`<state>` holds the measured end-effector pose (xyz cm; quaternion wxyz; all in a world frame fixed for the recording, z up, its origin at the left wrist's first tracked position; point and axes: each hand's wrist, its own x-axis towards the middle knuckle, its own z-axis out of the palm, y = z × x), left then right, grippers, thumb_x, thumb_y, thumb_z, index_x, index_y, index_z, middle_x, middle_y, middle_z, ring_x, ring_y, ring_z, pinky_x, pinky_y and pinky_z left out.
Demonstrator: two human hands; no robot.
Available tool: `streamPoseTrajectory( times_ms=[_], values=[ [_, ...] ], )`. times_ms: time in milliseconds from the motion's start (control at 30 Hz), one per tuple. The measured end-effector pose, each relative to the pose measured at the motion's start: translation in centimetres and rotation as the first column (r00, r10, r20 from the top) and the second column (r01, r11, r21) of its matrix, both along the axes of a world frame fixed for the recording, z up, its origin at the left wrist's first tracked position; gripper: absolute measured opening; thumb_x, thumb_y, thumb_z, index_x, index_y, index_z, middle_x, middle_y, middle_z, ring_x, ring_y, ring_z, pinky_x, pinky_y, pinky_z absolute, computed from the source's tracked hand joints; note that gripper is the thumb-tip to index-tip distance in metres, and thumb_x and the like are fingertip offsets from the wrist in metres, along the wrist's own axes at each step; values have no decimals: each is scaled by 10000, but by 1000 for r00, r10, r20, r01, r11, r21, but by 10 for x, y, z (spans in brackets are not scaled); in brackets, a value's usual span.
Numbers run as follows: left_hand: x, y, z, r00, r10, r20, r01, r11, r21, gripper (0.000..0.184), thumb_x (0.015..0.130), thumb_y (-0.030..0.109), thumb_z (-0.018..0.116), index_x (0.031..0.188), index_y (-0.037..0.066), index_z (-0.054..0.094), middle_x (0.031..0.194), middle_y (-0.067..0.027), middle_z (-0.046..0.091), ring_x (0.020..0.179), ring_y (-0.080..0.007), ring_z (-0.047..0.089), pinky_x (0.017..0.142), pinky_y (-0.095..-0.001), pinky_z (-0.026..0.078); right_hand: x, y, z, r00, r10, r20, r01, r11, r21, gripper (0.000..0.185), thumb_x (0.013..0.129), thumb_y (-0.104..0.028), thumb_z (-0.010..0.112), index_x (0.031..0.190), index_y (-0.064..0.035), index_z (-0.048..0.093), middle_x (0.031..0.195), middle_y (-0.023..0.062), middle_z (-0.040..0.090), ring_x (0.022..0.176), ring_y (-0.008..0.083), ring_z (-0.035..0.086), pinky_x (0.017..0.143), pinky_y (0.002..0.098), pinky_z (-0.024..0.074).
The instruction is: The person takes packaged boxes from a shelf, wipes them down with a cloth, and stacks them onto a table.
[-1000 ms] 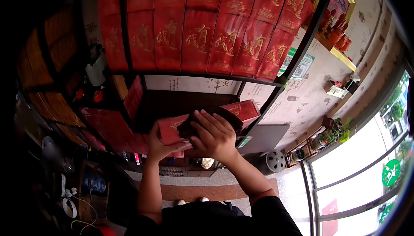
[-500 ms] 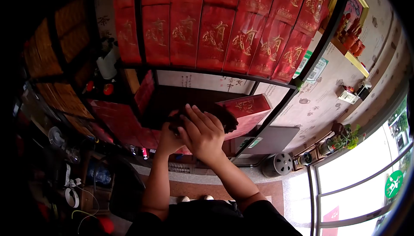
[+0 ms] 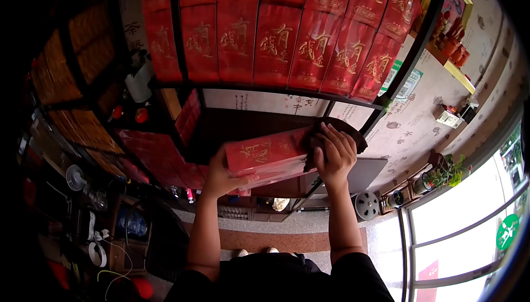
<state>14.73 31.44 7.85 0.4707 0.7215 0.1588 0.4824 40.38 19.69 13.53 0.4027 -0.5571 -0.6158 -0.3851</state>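
Note:
A red gift box (image 3: 265, 154) with gold characters and a clear wrapping is held at a tilt in front of the open shelf. My left hand (image 3: 223, 178) grips its left end, with the thumb along the lower front edge. At the box's right end, my right hand (image 3: 335, 157) is closed on a dark brown cloth (image 3: 353, 132). The cloth lies against that end of the box and fans out to the right, past the fingers. Part of the box's right end is hidden behind the cloth and hand.
Above, rows of similar red boxes (image 3: 276, 45) fill the rack. The dark shelf board (image 3: 221, 128) lies behind my hands. A black rack post (image 3: 411, 53) slants at the right, near a grey panel (image 3: 367, 172). A round metal canister (image 3: 366, 205) stands lower right, by the window.
My hands were together on the cloth, with the box on the shelf at right. Now my left hand holds the box further left, and my right hand has moved right with the cloth.

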Motion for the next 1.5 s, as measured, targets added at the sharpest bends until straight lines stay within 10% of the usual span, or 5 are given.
streamPoseTrajectory(
  times_ms=[367,467,833,1300,1500],
  values=[
    [3,-7,10,999,34,-11,-34,999,-13,673,632,89,870,1200,18,516,1134,-110,620,1041,-154,584,921,-327,480,-121,27,0,984,159,-76,-163,986,-41,229,835,-256,678,963,-67,702,1177,126,680,1080,240,657,940,379,476],
    [-8,20,-52,904,378,-201,-226,819,527,654,710,104,787,1285,8,491,1171,-147,610,1069,-255,604,942,-348,478,-150,34,-6,977,208,-55,-210,977,-36,270,834,-299,679,987,-79,710,1211,114,669,1093,228,656,926,369,490],
    [7,-2,6,996,71,-59,-61,985,158,652,598,136,918,1126,29,550,993,-67,683,920,-136,644,850,-307,515,-34,-10,-1,994,-108,-13,106,989,-103,280,808,-282,706,1030,-112,709,1229,48,663,1183,246,601,1025,438,426],
    [-3,-21,-11,967,190,-169,-59,813,579,598,659,110,829,1188,173,557,1374,-67,527,1396,-345,364,1160,-572,187,17,-44,-86,427,150,-892,63,979,194,261,996,-161,541,1116,31,671,1033,115,716,901,176,673,807,310,521],
    [15,-57,-86,890,437,-128,-366,854,370,1007,790,33,725,1548,114,66,1586,-253,76,1468,-453,96,1175,-550,171,-27,-42,-68,893,-280,-352,200,948,-247,206,896,-160,632,1066,-70,706,1163,56,693,1119,254,636,998,470,454]
  ],
)
